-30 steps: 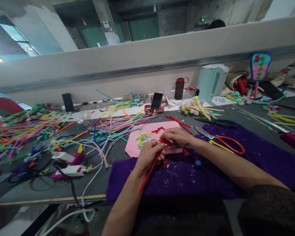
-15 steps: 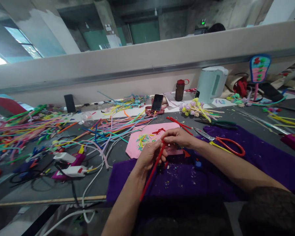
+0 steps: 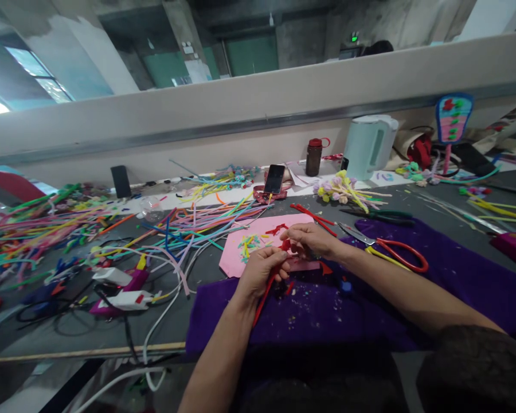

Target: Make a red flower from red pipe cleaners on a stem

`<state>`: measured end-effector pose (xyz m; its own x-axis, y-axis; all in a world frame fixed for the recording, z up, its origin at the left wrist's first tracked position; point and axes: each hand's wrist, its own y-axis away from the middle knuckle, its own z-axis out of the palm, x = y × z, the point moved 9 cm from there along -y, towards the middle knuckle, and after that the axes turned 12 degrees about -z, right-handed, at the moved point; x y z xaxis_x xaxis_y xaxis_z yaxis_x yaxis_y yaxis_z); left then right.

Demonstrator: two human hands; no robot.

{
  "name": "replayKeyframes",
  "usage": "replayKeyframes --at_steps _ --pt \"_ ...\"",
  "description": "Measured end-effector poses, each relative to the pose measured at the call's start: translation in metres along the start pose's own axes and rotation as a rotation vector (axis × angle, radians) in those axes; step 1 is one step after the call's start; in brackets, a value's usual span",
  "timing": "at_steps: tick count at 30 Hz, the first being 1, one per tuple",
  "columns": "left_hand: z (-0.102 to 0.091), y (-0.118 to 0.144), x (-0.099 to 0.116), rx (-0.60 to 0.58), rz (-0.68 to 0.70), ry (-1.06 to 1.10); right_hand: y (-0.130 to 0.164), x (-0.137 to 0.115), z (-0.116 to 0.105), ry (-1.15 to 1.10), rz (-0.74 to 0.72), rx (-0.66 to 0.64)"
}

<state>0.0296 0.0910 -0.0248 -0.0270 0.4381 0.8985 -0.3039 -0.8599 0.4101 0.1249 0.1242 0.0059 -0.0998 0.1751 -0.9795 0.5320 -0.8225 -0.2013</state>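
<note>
My left hand [image 3: 262, 269] is closed around a red pipe cleaner [image 3: 263, 303], whose long end slants down toward me past the wrist. The upper end forms a small red bunch between my two hands. Curled fingers of my right hand [image 3: 307, 241] pinch at that bunch from the right; the exact grip is partly hidden. Below the hands is a pink sheet [image 3: 232, 261] with short yellow and teal cuttings [image 3: 250, 246] and red pieces [image 3: 277, 229]. Red-handled scissors [image 3: 402, 255] lie open beyond my right forearm on a purple cloth [image 3: 223, 310].
Loose colored pipe cleaners [image 3: 90, 215] spread over the left side. Chargers [image 3: 129, 299] and white cables lie nearer. A phone [image 3: 274, 179], a bottle [image 3: 313, 158], a kettle [image 3: 370, 148] and pliers [image 3: 382, 217] are at the back. A decorated fan-shaped piece [image 3: 454, 117] stands at right.
My right hand's fingers have shifted and opened slightly around the pipe cleaner's upper end. The red bunch shows more clearly, and the long tail has swung a little to the right and up.
</note>
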Motion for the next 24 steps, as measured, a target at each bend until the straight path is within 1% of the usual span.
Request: replayKeyframes --at_steps 2,4,10,15,18,20,24 --pt "-0.001 -0.001 0.001 -0.018 -0.005 0.062 -0.001 0.003 -0.006 -0.033 0.023 0.053" --pt "-0.002 -0.001 0.002 -0.037 -0.006 0.119 -0.001 0.005 -0.009 -0.064 0.033 0.077" --pt "-0.001 0.000 0.004 -0.074 -0.010 0.230 0.000 0.004 -0.005 -0.076 0.023 0.067" --pt "-0.002 0.000 0.002 -0.091 -0.018 0.290 0.001 -0.004 0.003 -0.114 -0.034 -0.003" --pt "0.002 0.000 0.002 -0.143 -0.023 0.330 0.002 -0.011 0.008 -0.138 -0.086 -0.059" --pt "0.005 0.002 0.002 -0.175 -0.028 0.315 0.002 -0.015 0.011 -0.122 -0.116 -0.097" --pt "0.011 0.003 0.000 -0.190 -0.047 0.222 0.003 -0.017 0.015 -0.056 -0.151 -0.142"
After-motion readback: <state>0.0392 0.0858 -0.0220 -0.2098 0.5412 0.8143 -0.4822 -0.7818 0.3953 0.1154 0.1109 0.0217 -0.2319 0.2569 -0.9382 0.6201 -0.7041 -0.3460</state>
